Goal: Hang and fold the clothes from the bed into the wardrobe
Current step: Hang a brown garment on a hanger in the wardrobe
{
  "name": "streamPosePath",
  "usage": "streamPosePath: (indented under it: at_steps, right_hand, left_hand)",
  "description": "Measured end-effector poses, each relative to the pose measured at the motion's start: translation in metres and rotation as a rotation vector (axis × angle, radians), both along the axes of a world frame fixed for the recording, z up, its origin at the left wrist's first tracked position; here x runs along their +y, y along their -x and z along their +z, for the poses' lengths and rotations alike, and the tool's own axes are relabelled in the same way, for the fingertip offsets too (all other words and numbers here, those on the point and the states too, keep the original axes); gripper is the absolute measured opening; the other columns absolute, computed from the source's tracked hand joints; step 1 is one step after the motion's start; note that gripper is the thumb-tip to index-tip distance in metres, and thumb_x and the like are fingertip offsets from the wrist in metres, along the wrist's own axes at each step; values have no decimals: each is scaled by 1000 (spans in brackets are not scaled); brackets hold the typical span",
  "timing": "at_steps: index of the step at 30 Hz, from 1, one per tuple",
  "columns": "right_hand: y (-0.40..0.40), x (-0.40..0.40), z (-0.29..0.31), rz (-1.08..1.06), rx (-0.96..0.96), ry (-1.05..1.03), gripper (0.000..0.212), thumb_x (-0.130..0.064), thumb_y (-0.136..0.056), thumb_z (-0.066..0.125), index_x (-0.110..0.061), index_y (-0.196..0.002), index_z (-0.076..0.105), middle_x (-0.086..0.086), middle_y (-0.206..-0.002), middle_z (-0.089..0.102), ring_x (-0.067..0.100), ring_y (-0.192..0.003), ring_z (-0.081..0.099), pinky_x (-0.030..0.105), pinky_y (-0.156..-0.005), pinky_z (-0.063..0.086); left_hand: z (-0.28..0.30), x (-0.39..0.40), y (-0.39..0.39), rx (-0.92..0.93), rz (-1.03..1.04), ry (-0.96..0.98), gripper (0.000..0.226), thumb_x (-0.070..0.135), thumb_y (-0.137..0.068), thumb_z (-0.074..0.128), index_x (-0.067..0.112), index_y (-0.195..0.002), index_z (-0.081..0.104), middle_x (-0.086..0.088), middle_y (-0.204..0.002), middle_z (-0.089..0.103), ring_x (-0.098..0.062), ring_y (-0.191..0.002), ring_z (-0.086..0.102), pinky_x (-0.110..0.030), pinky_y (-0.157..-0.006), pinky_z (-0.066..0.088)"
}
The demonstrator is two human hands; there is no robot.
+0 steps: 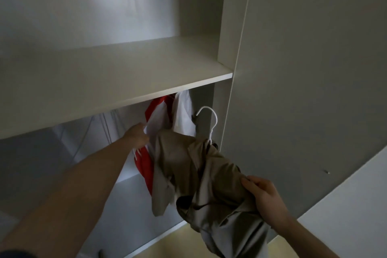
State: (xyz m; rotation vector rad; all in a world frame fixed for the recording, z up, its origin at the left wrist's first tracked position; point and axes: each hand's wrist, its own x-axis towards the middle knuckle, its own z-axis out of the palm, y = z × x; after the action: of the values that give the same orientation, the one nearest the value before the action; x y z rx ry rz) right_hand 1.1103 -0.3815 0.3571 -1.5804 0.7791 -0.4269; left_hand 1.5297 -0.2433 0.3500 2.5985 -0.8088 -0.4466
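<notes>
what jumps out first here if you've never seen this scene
The beige garment on a white hanger fills the lower middle, with the right hand gripping its bunched fabric at lower right. Just behind it, a red and white garment hangs under the pale wardrobe shelf, and the left hand reaches in to touch it.

Wardrobe shelf: smooth, matt off-white board, laminate-like, with a flat square front edge. Below the shelf, a red-and-white garment: thin cloth, faint sheen. Just right of it, white garment: plain matt cloth. Hanger under the shelf's right end: smooth white plastic, slightly glossy. Beige garment on it: matt woven cloth, creased.
</notes>
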Motion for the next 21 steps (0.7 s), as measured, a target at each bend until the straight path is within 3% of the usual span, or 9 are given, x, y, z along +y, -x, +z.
streamPosePath:
  at_steps: [4, 7, 9, 12, 16, 18, 21]
  right_hand:
    - [2, -15, -2, 10, 52, 36, 41, -31, -99, 63, 7, -87, 71, 34, -91, 67, 49, -88, 67, 50, -83, 54]
    - [3, -27, -7, 11, 101, 61, 34, -31, -103, 60, -6, -87, 77, 20, -89, 75, 38, -88, 72, 52, -90, 58]
    - [5, -32, -8, 5, 108, 71, 35, -36, -101, 61, -11, -84, 78, 16, -86, 76, 35, -85, 73, 50, -87, 59]
    - [7, -37, -5, -14, 99, 69, 35, -41, -97, 63, -14, -79, 78, 11, -81, 77, 29, -80, 74, 39, -77, 60]
    - [13, -42, 2, -31, 110, 53, 33, -29, -101, 61, -20, -76, 79, 5, -78, 77, 18, -74, 74, 23, -69, 55]
    - [15, -45, 6, -36, 111, 47, 32, -30, -101, 61, -14, -80, 79, 12, -82, 77, 27, -79, 74, 34, -72, 59]
    - [21, -50, 6, -53, 76, 39, 35, -26, -101, 62, 3, -86, 73, 27, -88, 72, 46, -87, 69, 53, -83, 56]
  left_hand:
    - [-21, -14, -14, 15, -18, -72, 51, 14, -99, 60, 1, -146, 45, -21, -145, 53, -35, -130, 53, -35, -101, 44]
    - [-29, -23, -24, -28, -45, -120, 55, 19, -98, 63, 3, -147, 43, -22, -144, 51, -38, -128, 53, -37, -99, 46]
    - [-33, -27, -29, -27, -36, -150, 63, 24, -98, 64, 3, -151, 37, -25, -149, 44, -41, -133, 48, -40, -106, 45]
    - [-45, -34, -33, 25, -40, -129, 62, 27, -99, 65, -1, -149, 41, -24, -149, 47, -38, -134, 50, -39, -105, 43]
    - [-59, -49, -29, 68, -73, -113, 17, 22, -98, 64, 8, -106, 67, -17, -122, 69, -26, -104, 63, -32, -87, 48]
    - [-62, -58, -26, 107, -63, -60, 16, 13, -95, 64, 10, -110, 66, -15, -121, 68, -26, -105, 62, -33, -89, 48]
    - [-63, -76, -17, 229, -15, 84, 45, 15, -91, 71, 5, -132, 57, -15, -129, 62, -33, -119, 60, -42, -102, 50]
